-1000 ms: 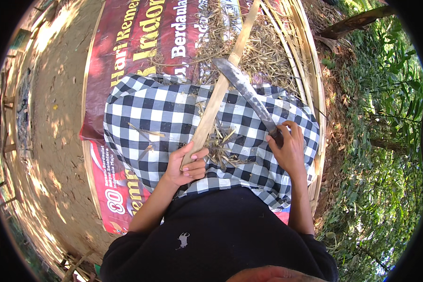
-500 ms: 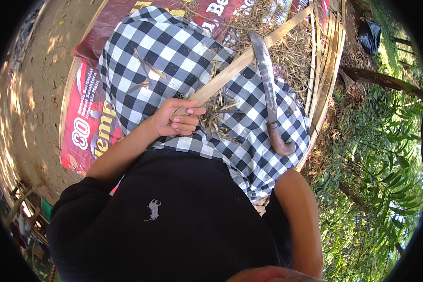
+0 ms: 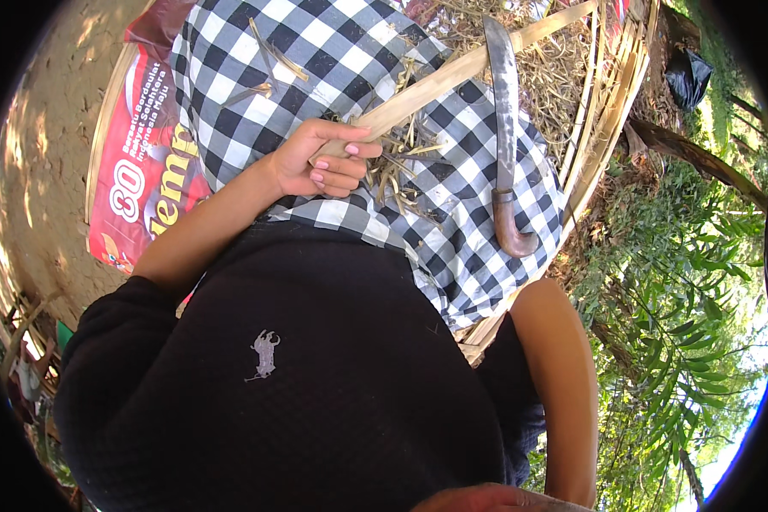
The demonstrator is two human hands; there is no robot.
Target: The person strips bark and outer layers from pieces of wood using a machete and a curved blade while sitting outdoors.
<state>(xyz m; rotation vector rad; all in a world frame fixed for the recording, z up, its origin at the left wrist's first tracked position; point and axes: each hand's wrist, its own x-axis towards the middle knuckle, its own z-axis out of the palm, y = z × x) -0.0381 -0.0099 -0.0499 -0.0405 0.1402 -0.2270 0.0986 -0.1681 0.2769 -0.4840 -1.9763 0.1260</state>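
Observation:
My left hand (image 3: 328,158) is closed around the near end of a flat, pale strip of wood or bamboo (image 3: 435,88). The strip slants away to the upper right. A machete (image 3: 505,111) with a dark blade and hooked brown wooden handle rests over it, its handle on the black-and-white checkered cloth (image 3: 230,51) covering my lap. Thin shavings (image 3: 405,162) lie on the cloth beside my left hand. My right arm (image 3: 563,375) is bent at the elbow and leaves the view at the lower edge; its hand is out of sight.
A red printed banner (image 3: 128,162) lies under the cloth on the left. More shavings (image 3: 550,94) and long pale strips (image 3: 619,94) are at the upper right. A black plastic bag (image 3: 688,78) and leafy plants (image 3: 691,341) are farther right, with bare earth (image 3: 51,162) at left.
The view has shifted, so my lap, left hand, strip and machete sit higher in the picture. My left hand keeps its grip on the strip, and the machete still rests across it.

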